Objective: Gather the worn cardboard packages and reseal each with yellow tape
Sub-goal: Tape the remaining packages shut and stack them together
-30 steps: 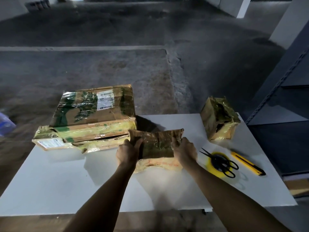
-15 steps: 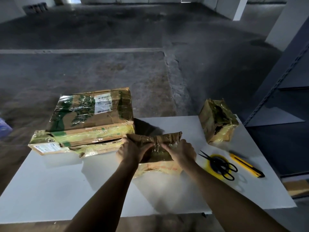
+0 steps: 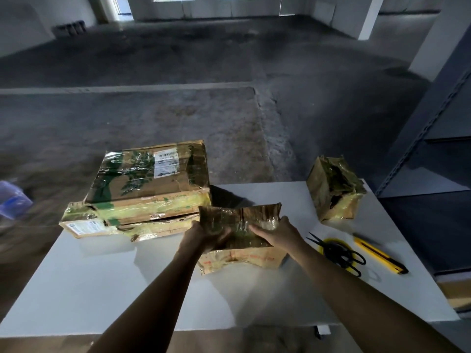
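At the middle of the tabletop point(image 3: 102, 289), the left hand point(image 3: 204, 235) and right hand point(image 3: 277, 233) are clamped on the crumpled middle package point(image 3: 242, 240), apparently folding its flap shut. Gathering looks done: a stack of packages point(image 3: 150, 182) sits at left and a small package point(image 3: 334, 192) far right. Resealing seems hardly started — the yellow tape point(image 3: 334, 240) lies unused under the scissors point(image 3: 339, 254).

Left hand point(image 3: 204, 236) and right hand point(image 3: 279, 231) grip a worn package point(image 3: 242, 222).

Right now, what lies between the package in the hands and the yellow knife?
Black scissors lying atop the yellow tape roll, shown in the head view.
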### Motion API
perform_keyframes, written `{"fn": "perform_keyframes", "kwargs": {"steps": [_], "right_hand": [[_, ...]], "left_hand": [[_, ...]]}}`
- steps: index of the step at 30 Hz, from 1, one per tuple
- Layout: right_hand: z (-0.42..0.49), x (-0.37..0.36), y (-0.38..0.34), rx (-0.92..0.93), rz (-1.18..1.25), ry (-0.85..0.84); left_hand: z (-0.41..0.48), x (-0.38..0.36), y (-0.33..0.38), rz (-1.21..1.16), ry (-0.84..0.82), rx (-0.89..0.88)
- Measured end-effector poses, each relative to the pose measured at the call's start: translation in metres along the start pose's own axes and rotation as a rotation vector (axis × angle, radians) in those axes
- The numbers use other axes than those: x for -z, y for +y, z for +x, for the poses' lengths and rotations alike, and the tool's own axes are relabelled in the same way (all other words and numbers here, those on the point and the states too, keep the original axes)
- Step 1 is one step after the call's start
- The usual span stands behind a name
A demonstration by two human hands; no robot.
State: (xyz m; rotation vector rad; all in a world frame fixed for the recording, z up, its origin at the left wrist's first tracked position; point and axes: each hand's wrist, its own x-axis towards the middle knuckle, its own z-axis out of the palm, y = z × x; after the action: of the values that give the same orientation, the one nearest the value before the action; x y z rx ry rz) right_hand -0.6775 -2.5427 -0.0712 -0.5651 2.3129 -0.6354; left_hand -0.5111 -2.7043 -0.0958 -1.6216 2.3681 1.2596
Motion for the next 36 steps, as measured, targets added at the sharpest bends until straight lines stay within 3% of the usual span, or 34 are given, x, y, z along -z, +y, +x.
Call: {"fn": "perform_keyframes", "kwargs": {"steps": [4, 8, 13, 18, 23, 30, 36], "right_hand": [[0.001, -0.009, 0.001, -0.019, -0.015, 0.022], [-0.002, -0.010, 0.004, 0.100, -0.058, 0.068], [-0.009, -0.010, 0.013, 0.166, -0.103, 0.157], [-0.018, 0.000, 0.006, 0.039, -0.029, -0.096], [-0.008, -0.015, 0.007, 0.031, -0.025, 0.065], [-0.007, -0.021, 0.019, 0.198, -0.077, 0.275], [-0.014, -0.024, 0.010, 0.181, -0.049, 0.347]], "left_hand": [[0.003, -0.008, -0.007, 0.025, 0.026, -0.023], [-0.002, -0.008, -0.006, 0.132, 0.062, -0.082], [-0.011, -0.007, -0.013, 0.030, 0.125, -0.103], [-0.018, -0.005, -0.009, 0.145, -0.017, -0.068], [-0.004, -0.018, -0.017, 0.222, 0.091, -0.050], [-0.030, -0.009, -0.008, 0.273, 0.298, -0.107], [-0.033, 0.001, -0.007, 0.408, 0.341, -0.133]]}}
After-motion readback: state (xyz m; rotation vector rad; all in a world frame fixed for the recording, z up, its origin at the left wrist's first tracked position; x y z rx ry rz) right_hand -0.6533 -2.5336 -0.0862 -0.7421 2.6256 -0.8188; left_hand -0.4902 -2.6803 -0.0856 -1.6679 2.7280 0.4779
